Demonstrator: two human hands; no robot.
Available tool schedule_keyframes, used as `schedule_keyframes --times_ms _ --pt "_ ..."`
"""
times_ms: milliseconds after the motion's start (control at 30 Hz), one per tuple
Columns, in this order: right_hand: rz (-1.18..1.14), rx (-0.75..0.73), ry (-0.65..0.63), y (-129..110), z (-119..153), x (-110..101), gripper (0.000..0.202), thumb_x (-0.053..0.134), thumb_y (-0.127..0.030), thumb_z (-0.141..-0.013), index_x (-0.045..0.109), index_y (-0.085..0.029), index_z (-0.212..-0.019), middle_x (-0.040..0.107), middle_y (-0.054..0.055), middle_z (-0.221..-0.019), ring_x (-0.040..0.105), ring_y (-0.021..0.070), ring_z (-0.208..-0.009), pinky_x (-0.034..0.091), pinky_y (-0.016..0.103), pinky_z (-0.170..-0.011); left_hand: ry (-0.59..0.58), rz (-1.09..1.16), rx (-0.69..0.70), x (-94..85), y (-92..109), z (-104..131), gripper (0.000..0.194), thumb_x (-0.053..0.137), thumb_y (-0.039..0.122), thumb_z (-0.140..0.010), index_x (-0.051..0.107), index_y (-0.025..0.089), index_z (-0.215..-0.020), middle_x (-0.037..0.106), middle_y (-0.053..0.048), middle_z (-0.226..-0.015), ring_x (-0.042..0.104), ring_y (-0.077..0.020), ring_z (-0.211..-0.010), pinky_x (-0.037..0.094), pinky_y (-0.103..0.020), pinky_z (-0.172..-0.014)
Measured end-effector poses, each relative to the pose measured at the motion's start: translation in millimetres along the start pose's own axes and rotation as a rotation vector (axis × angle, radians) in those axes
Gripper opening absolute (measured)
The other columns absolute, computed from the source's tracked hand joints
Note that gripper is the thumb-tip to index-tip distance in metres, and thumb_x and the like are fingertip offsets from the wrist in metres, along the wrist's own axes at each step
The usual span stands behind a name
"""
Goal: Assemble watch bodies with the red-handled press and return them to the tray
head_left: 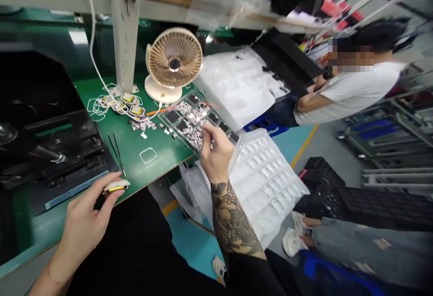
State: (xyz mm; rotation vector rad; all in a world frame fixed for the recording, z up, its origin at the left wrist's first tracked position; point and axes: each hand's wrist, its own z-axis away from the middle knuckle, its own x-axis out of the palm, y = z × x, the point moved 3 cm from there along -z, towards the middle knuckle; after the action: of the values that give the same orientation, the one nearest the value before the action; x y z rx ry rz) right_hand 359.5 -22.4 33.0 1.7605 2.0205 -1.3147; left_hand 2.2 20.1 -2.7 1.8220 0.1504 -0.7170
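My left hand [88,220] pinches a small flat part with a white rim and a yellow strip [116,187] between thumb and fingers, just off the table's front edge. My right hand [216,147] is over the near side of a clear plastic tray [163,118], thumb and fingertips pressed together; whatever lies between them is too small or hidden to make out. Small pinkish-white pieces [189,130] are heaped in the tray among dark squares. Black tweezers [117,152] lie on the green table [162,170], with a thin white rounded frame [148,155] nearby.
A beige fan [174,64] stands behind the tray, near a white cable [92,39]. Several yellow-marked parts [127,98] and white frames are piled to its left. A black metal fixture [43,129] fills the left side. To the right are white moulded trays [267,183] and a seated co-worker [355,88].
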Motion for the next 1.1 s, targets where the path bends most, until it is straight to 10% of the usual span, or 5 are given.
schedule_keyframes --times_ms 433,1100 --pt "-1.018 0.208 -0.318 -77.3 32.5 56.0 0.022 0.078 -0.043 -0.103 0.080 -0.021 -0.105 0.081 0.003 -0.098 0.075 0.0145 -0.079 0.066 0.032 -0.077 -0.101 0.099 -0.054 -3.6 14.0 -9.6 0.022 0.077 0.029 -0.105 0.081 0.024 -0.126 0.085 -0.005 -0.122 0.082 -0.0240 -0.106 0.065 -0.038 -0.100" --pt "-0.694 -0.287 -0.388 -128.6 58.9 70.6 0.035 0.069 -0.011 -0.102 0.082 -0.033 -0.126 0.074 0.006 -0.099 0.070 0.0229 -0.085 0.059 0.043 -0.074 0.004 0.153 -0.065 4.5 19.9 -6.6 0.020 0.071 0.028 -0.108 0.079 0.026 -0.126 0.087 -0.003 -0.117 0.084 -0.0209 -0.100 0.066 -0.030 -0.091"
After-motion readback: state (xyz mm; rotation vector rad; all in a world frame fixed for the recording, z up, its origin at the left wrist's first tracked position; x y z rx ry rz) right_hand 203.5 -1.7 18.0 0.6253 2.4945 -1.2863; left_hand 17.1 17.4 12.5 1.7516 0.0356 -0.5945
